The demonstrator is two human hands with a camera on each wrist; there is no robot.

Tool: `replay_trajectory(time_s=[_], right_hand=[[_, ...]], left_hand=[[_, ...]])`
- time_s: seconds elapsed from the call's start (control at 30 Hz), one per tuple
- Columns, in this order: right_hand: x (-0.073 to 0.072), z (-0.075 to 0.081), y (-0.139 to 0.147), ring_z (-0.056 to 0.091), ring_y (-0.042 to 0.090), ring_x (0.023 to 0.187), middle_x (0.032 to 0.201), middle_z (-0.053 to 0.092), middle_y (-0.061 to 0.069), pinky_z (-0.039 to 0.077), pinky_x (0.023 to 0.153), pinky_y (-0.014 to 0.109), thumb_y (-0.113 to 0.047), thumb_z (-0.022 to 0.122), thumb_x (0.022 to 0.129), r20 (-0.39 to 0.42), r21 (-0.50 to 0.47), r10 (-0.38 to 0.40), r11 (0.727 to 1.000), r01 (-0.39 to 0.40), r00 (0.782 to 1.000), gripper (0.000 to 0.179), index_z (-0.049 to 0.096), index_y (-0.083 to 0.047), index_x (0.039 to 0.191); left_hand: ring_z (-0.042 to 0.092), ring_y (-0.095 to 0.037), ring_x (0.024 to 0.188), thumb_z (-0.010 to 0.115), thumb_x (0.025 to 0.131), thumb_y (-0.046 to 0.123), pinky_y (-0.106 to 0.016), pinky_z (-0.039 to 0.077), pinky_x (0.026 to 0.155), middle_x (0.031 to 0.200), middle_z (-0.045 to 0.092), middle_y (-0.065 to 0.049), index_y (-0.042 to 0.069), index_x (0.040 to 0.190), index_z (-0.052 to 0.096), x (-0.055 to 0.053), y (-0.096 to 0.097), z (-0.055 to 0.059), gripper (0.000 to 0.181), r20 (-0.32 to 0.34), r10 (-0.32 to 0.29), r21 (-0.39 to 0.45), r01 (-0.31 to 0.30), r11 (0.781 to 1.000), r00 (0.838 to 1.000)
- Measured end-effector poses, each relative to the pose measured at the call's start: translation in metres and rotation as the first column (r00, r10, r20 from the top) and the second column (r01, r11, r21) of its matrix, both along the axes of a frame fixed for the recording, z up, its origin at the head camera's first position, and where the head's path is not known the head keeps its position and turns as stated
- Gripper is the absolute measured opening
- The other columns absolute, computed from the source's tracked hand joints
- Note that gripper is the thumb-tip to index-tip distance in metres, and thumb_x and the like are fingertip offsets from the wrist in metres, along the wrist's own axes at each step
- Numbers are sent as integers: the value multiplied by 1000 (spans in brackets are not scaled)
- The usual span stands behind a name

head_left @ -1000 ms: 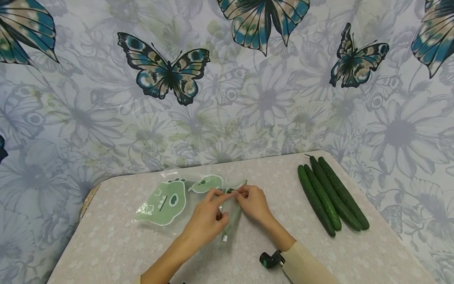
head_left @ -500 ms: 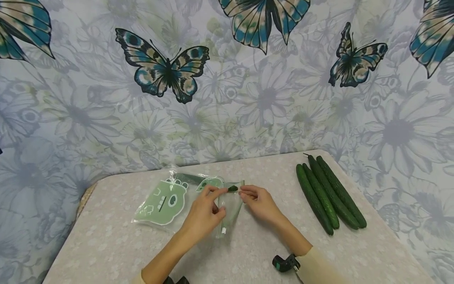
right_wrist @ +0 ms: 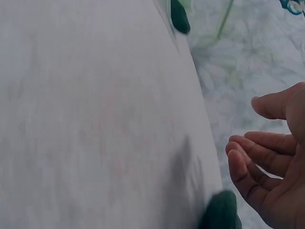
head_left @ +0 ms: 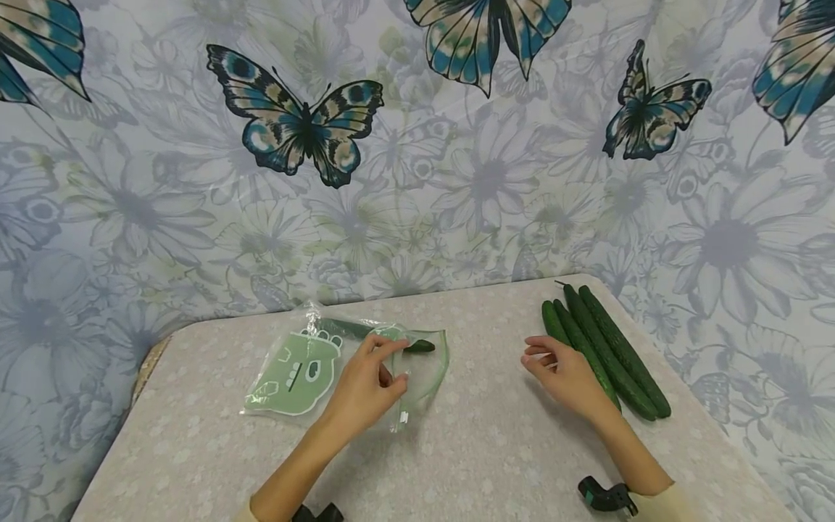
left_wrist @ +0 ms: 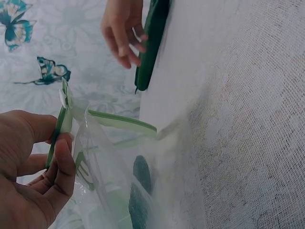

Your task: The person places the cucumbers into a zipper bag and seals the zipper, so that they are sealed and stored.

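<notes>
A clear zip bag [head_left: 274, 391] with a green cartoon print lies at the left-middle of the table. My left hand [head_left: 362, 388] pinches the green zip edge [left_wrist: 59, 129] at its mouth, which gapes in the left wrist view. Inside the bag is a cucumber [head_left: 420, 347], its dark end showing near the mouth. To the right, my right hand [head_left: 577, 384] holds nothing, its fingers loosely bent apart from the thumb. It overlaps the left side of several cucumbers [head_left: 622, 355] in the head view. One cucumber end [right_wrist: 221, 212] shows just below that hand in the right wrist view.
The table [head_left: 483, 449] has a pale patterned cloth, and its far edge meets a wall covering [head_left: 483, 181] printed with flowers and butterflies. A black wrist-worn device [head_left: 607, 495] sits by the right sleeve, another [head_left: 318, 513] by the left.
My right hand has left the cucumber end at the bag's mouth and moved right to the loose cucumbers. My left hand stays at the bag, shifted slightly left.
</notes>
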State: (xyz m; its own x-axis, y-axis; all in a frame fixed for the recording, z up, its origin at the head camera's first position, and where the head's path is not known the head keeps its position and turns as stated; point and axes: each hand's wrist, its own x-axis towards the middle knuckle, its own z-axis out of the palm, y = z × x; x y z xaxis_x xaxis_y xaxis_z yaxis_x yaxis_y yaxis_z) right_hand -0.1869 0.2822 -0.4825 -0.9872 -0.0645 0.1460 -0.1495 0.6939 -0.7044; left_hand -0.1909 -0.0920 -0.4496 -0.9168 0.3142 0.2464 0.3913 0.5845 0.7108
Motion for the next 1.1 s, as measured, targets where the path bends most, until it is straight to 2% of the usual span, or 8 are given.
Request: replay_trajectory(time_s=[0.1,0.27,0.43,0.57,0.67,0.83,0.97,1.1], right_hand=[[10,5,23,72,17,94,113,78,7,55,77,31,-39,68,106,-17,112,-60,992,61,998,39,71,-8,131],[30,12,46,57,13,68,85,67,-1,44,60,31,-45,73,101,28,299,-146,945,131,989,32,68,-14,98],[45,15,53,51,16,61,85,63,0,40,53,33,-42,79,96,58,428,-175,894,134,983,38,64,-9,104],[52,15,51,52,20,57,76,62,1,41,48,35,-44,81,93,74,515,-197,847,131,978,49,63,-5,117],[56,13,49,55,25,54,69,62,3,43,45,40,-45,83,91,38,588,-203,796,142,978,57,63,-1,121],[60,6,44,48,25,46,57,51,4,36,40,37,-39,87,87,-110,654,-185,726,212,976,52,62,3,103],[58,2,43,44,24,44,54,46,4,31,39,35,-34,85,84,-177,644,-179,723,251,968,41,58,-3,85],[56,5,47,49,27,50,60,53,5,35,42,39,-39,78,86,-76,584,-236,777,235,969,38,59,-6,86]], left_hand=[[59,-2,69,79,94,12,-23,51,66,132,56,-2,15,148,66,1,-1,2,55,6,-4,-2,4,1000,1000],[61,-2,68,78,96,13,-23,52,64,131,57,-3,18,147,68,1,-5,6,52,13,-1,4,1,1000,1000],[61,-4,59,67,105,12,-26,49,50,125,61,-5,16,142,71,-3,-9,9,38,-5,-19,37,19,999,1000],[62,-3,58,63,108,13,-27,49,49,124,62,-6,16,140,73,-6,-11,9,33,-18,-30,55,31,998,999],[63,-2,59,62,108,13,-27,51,51,124,62,-6,17,139,73,-7,-12,9,33,-23,-38,58,39,998,999],[64,-5,58,62,108,12,-28,54,52,126,61,-7,19,139,72,-10,-12,8,33,-11,-50,87,51,995,999],[64,-7,57,61,107,10,-28,54,52,127,60,-9,19,139,72,-14,-15,7,35,5,-48,123,47,991,999],[64,-8,57,61,106,8,-29,54,52,127,59,-10,19,139,72,-17,-19,5,36,21,-43,149,39,988,999]])
